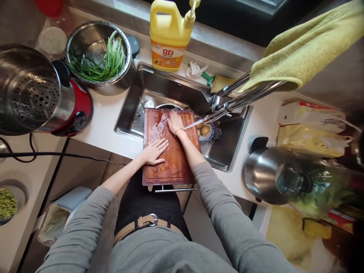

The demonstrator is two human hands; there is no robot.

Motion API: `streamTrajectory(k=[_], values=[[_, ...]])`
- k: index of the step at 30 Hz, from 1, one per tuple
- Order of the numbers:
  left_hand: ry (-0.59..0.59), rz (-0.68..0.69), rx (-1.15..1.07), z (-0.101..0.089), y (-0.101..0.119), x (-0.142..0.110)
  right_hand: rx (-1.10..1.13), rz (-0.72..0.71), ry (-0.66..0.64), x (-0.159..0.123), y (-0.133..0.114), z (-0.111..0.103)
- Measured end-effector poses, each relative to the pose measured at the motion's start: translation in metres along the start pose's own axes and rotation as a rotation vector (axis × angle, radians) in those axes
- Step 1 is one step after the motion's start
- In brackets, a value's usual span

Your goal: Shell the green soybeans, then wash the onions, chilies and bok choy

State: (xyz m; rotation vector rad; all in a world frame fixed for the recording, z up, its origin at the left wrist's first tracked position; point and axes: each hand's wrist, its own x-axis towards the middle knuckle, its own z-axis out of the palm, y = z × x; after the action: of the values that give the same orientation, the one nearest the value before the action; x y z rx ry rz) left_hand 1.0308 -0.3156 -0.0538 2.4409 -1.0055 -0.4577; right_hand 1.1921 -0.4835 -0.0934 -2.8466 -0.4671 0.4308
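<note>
A wet, reddish-brown wooden cutting board [176,157] lies across the front edge of the sink, its near end over my waist. My left hand [155,151] rests flat on its left side with fingers spread. Toward the far end, my right hand [174,123] presses on the wet surface, fingers slightly bent and a little blurred; no object shows in it. A stream of water [193,124] from the faucet [220,104] falls beside my right wrist. Past the board, the steel sink [227,151] holds a blue-and-white bowl [212,132] with potatoes [204,130].
Behind the sink stand a yellow detergent jug [167,38] and a green-handled brush [208,78]. A yellow towel [301,49] hangs over the faucet pipe. Left are a steel pot with green stalks [113,57] and a red-based steamer [75,110]; right, a steel kettle [264,174] and plastic bags [309,140].
</note>
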Motion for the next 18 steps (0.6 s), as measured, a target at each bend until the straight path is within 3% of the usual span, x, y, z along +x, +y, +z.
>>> streamTrajectory(k=[2,3,6,8,9,11,13,14,15,18], values=[[0.024,-0.037,-0.049,-0.002,-0.015,0.000,0.011,-0.150,-0.061,-0.014,0.001,0.003],[0.068,-0.126,-0.073,-0.003,-0.024,0.003,0.003,-0.136,-0.076,-0.022,0.004,0.003],[0.298,-0.600,-0.121,-0.006,-0.046,0.031,-0.056,0.134,-0.024,-0.048,0.020,0.000],[0.382,-0.791,-0.149,-0.003,-0.043,0.062,-0.082,0.143,-0.040,-0.065,0.029,-0.002],[0.362,-0.748,-0.158,0.000,-0.036,0.080,-0.086,0.106,-0.060,-0.074,0.034,-0.004],[0.210,-0.374,-0.149,0.008,-0.017,0.114,-0.060,0.131,-0.058,-0.091,0.048,-0.007],[0.094,-0.058,-0.128,0.014,-0.003,0.141,-0.023,0.358,0.018,-0.108,0.067,-0.012],[0.087,-0.010,-0.119,0.015,-0.001,0.152,-0.007,0.478,0.064,-0.117,0.077,-0.015],[0.115,-0.056,-0.111,0.015,-0.003,0.162,0.003,0.558,0.102,-0.126,0.084,-0.017],[0.311,-0.479,-0.118,0.008,-0.024,0.188,0.008,0.579,0.144,-0.157,0.077,-0.020]])
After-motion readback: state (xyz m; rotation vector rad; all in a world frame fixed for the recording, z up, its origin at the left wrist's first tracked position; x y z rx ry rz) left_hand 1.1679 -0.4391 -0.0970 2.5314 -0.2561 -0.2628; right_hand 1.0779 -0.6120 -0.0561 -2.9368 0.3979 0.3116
